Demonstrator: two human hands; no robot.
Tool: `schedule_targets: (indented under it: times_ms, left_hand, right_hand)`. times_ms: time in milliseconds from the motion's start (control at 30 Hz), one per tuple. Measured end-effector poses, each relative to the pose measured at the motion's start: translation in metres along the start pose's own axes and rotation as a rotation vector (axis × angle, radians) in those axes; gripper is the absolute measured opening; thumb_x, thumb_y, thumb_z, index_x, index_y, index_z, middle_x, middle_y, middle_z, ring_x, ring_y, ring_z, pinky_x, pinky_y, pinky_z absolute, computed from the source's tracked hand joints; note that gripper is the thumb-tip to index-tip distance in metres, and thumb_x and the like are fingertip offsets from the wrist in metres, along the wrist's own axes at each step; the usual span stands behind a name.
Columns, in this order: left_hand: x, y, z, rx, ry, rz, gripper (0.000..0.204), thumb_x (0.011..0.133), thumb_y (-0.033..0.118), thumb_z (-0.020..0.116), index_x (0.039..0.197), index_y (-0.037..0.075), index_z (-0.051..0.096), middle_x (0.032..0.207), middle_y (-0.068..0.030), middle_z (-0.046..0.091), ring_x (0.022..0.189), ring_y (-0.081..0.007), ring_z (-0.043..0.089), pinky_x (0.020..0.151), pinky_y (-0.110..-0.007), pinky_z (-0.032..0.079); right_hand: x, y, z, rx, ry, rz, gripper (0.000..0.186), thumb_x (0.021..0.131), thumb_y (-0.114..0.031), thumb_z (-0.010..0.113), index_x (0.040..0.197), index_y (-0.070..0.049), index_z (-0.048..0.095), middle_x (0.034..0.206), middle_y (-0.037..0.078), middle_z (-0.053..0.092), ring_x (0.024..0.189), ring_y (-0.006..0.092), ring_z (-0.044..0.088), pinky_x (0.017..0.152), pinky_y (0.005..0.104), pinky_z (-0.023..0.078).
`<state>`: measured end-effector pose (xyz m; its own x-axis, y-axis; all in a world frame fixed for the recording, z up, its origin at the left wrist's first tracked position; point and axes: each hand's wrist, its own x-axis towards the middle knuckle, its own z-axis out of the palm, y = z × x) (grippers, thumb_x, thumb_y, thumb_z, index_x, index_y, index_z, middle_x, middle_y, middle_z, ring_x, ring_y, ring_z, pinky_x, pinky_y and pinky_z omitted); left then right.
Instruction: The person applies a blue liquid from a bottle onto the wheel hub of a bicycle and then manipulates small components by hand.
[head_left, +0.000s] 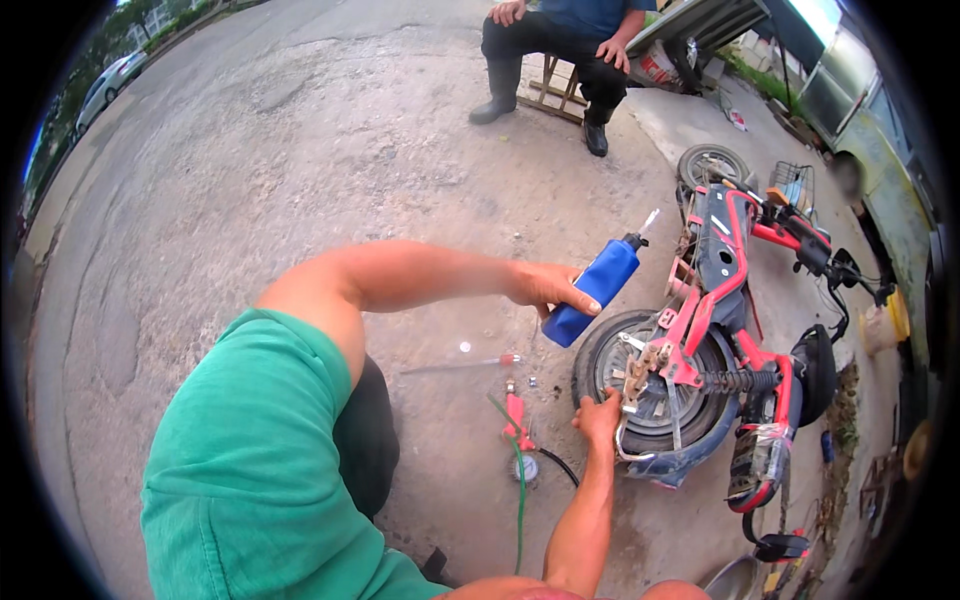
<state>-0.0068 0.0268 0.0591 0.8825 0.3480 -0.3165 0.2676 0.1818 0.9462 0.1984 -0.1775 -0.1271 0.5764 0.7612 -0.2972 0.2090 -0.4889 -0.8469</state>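
Observation:
My left hand [550, 287] is wrapped round a blue squeeze bottle [600, 285] with a black cap and a thin pale nozzle. The bottle is tilted, its nozzle pointing up and to the right, above the ground and apart from the wheel. A red and black electric scooter [715, 285] lies on its side at the right. My right hand [600, 412] is at the near-left edge of its rear wheel [590, 365], next to the metal bracket [640, 375]. Its fingers are curled in at the rim; what they grip there is hidden.
A red tyre inflator [516, 418] with a gauge [525, 468] and green hose [520, 520] lies by the wheel. Beyond it is a thin rod with a red end [508, 359]. A person [560, 45] sits on a wooden stool [553, 95]. A yellow bucket [885, 325] stands far right.

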Motion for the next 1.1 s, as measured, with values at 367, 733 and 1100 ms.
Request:
schedule_targets:
  times_ms: [367, 733, 1100]
  left_hand:
    - [-0.011, 0.019, 0.007, 0.25, -0.022, 0.149, 0.075, 0.076, 0.034, 0.081, 0.133, 0.001, 0.045, 0.119, -0.0101, 0.058, 0.114, -0.0204, 0.055, 0.099, -0.037, 0.044]
    - [0.004, 0.052, -0.03, -0.041, 0.085, 0.342, 0.081, 0.076, 0.038, 0.08, 0.137, 0.004, 0.038, 0.122, -0.0112, 0.051, 0.119, -0.0232, 0.05, 0.103, -0.043, 0.041]
    - [-0.011, 0.069, -0.018, -0.168, 0.034, 0.461, 0.068, 0.077, 0.035, 0.081, 0.128, 0.003, 0.048, 0.108, -0.0132, 0.062, 0.108, -0.0262, 0.061, 0.101, -0.045, 0.046]
  right_hand:
    - [-0.012, -0.015, -0.004, 0.039, -0.028, 0.051, 0.061, 0.081, -0.003, 0.058, 0.136, 0.002, 0.032, 0.077, 0.015, 0.059, 0.051, 0.0214, 0.059, 0.044, 0.0345, 0.05]
    - [-0.019, -0.022, -0.007, 0.041, -0.05, 0.092, 0.061, 0.081, -0.006, 0.059, 0.136, 0.001, 0.032, 0.076, 0.017, 0.06, 0.051, 0.0224, 0.059, 0.046, 0.0356, 0.05]
    - [-0.019, -0.028, -0.004, 0.092, -0.002, 0.074, 0.063, 0.08, -0.004, 0.061, 0.137, 0.002, 0.034, 0.069, 0.012, 0.059, 0.047, 0.0182, 0.058, 0.041, 0.0328, 0.049]
